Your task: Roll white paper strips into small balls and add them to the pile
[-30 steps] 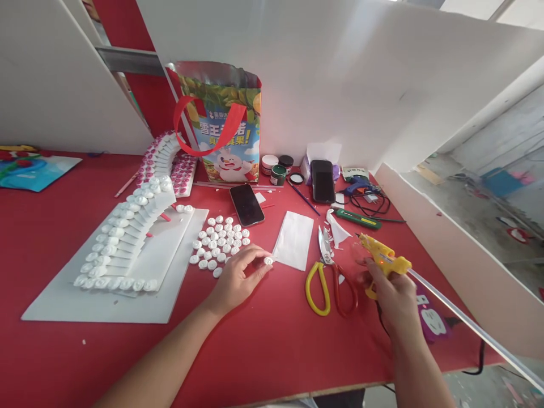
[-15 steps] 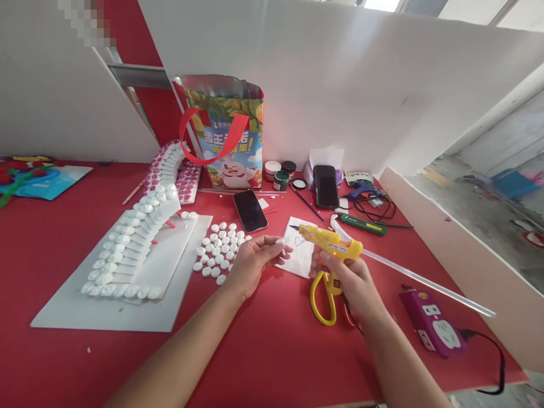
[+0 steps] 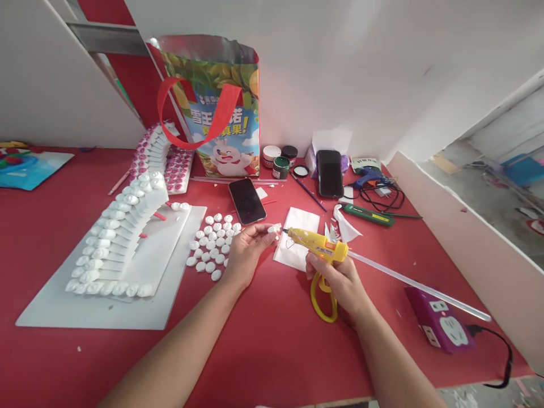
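Observation:
Between thumb and fingers my left hand (image 3: 249, 252) pinches a small white rosette (image 3: 274, 229). My right hand (image 3: 338, 279) is closed round the handle of a yellow hot glue gun (image 3: 312, 243), whose dark nozzle is at the rosette; whether they touch I cannot tell. A clear glue stick (image 3: 419, 285) sticks out of the gun's back. Left of my left hand lie several loose white rosettes (image 3: 207, 266). Farther left, a curved stepped white model (image 3: 127, 226) edged with such rosettes sits on a white board (image 3: 46, 309). Yellow-handled scissors (image 3: 317, 300) lie partly under my right hand.
Behind my hands are a phone (image 3: 247, 201), paint jars (image 3: 280, 167) and a colourful bag (image 3: 229, 113). A white paper (image 3: 293, 258) lies under the nozzle. To the right are a green cutter (image 3: 368, 215), another black phone (image 3: 330, 173) and a purple power strip (image 3: 440, 317).
The glue gun has moved left and down, its nozzle now at the rosette. My left hand has turned the rosette toward the nozzle. The view has shifted slightly.

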Tool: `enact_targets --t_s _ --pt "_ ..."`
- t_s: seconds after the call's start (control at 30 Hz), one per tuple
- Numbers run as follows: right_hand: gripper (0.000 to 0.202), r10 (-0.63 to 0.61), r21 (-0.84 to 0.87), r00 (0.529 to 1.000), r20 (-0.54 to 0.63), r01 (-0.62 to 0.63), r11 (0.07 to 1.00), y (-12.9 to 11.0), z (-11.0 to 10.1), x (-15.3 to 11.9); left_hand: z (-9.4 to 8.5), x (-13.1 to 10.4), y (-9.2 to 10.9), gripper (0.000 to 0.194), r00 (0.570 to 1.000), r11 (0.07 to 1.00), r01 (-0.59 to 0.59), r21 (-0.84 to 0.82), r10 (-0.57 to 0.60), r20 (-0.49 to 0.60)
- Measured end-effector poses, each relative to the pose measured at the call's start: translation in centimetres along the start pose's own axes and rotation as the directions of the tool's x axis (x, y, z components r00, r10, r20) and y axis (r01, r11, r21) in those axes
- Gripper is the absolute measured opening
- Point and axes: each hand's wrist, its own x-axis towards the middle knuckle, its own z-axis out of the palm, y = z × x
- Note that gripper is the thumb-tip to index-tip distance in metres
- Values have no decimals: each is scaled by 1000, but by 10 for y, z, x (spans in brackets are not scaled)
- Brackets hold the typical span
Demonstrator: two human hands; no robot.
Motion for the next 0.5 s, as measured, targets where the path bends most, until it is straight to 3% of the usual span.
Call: enact_targets --t_s 0.23,0.5 --pt "46 -29 -83 1000 8 29 996 8 3 0 1 -1 1 40 999 999 33 -23 -33 -12" --pt "50 16 -134 1000 -26 -19 991 12 4 1 -1 -1 0 36 999 999 30 -24 -30 12"
